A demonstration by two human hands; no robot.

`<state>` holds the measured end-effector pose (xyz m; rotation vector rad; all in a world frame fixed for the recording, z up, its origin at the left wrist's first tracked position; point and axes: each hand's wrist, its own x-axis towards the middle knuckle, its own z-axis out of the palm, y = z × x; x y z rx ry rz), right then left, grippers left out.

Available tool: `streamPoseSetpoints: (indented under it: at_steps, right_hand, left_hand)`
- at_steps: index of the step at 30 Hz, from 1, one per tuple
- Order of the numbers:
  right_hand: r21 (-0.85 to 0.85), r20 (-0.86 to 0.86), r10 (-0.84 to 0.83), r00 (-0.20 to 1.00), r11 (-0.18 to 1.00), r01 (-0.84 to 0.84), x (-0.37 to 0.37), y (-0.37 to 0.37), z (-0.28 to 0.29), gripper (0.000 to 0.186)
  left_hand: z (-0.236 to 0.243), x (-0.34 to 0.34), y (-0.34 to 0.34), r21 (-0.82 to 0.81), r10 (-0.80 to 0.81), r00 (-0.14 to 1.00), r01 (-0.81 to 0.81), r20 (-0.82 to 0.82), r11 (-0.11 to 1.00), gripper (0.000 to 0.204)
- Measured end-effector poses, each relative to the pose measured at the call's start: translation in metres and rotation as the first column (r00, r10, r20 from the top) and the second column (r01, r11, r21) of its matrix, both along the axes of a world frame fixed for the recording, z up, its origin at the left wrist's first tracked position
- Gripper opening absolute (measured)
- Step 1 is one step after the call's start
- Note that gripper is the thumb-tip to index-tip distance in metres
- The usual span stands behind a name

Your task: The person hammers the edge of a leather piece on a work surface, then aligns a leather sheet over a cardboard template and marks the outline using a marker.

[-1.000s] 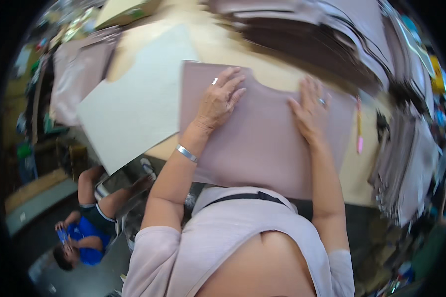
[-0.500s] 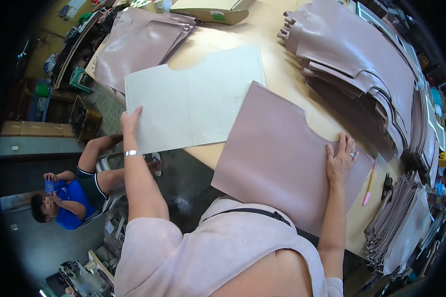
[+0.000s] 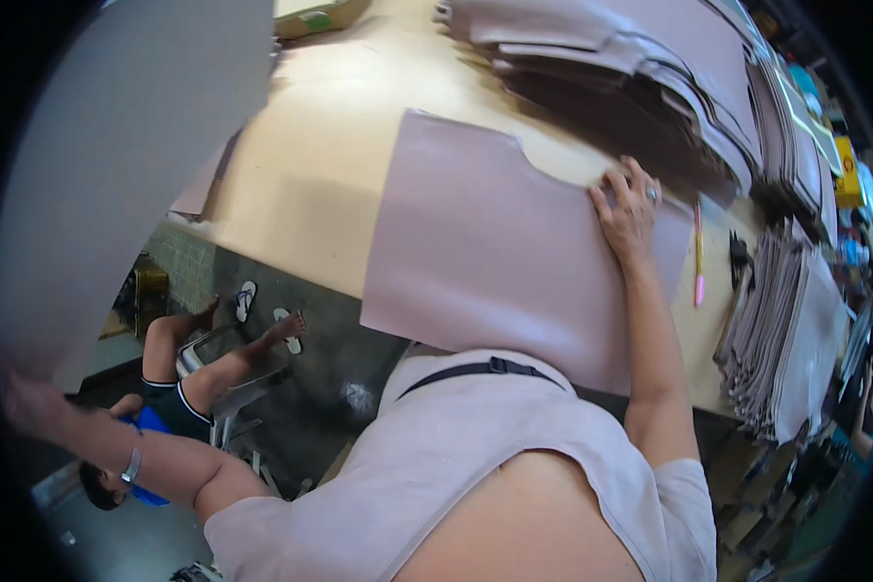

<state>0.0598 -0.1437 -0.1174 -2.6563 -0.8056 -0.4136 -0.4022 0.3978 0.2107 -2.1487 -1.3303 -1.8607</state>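
Note:
My left hand [image 3: 31,398], smeared by motion, grips the lower edge of a pale grey pattern board [image 3: 136,145]. The board is lifted, tilted and close to the view, covering the far left. A mauve leather-like panel [image 3: 495,252] with a curved notch in its far edge lies flat on the table, its near edge against my body. My right hand [image 3: 630,209], a ring on one finger, rests with fingers spread near the panel's right side, by the notch.
A tall stack of mauve panels [image 3: 601,58] lies at the back right, with a bundle of folded pieces [image 3: 786,330] nearer. A pink and yellow pen [image 3: 699,262] and a black tool [image 3: 740,254] lie on the table [image 3: 310,184]. A person [image 3: 179,393] sits at the left.
The grey board has been lifted off the table and swung left and up with my left hand. My right hand stays on the panel. The view has shifted.

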Motion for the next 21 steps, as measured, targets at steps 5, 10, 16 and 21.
streamPoseSetpoints:
  at_steps: [5,10,16,21]
  right_hand:
    - [0.222,0.0,0.034,0.999,0.974,-0.034,-0.006,0.006,0.014,0.032]
    - [0.86,-0.505,0.608,0.613,0.411,0.301,-0.016,-0.01,0.057,0.058]
    - [0.763,-0.418,0.721,0.552,-0.05,0.644,-0.038,-0.08,0.063,0.065]
    - [0.716,-0.691,0.319,0.648,0.423,0.555,-0.046,-0.119,0.046,0.057]
  left_hand:
    - [-0.004,-0.035,0.023,-0.167,-0.126,0.972,0.16,0.198,0.973,0.037]
    - [-0.095,0.044,0.012,-0.454,-0.547,0.708,0.707,0.447,0.543,0.036]
    - [-0.252,0.203,-0.186,-0.77,-0.626,0.619,0.637,0.474,0.046,0.024]
    - [-0.305,0.232,-0.21,-0.919,-0.779,0.625,0.334,0.051,0.208,0.021]
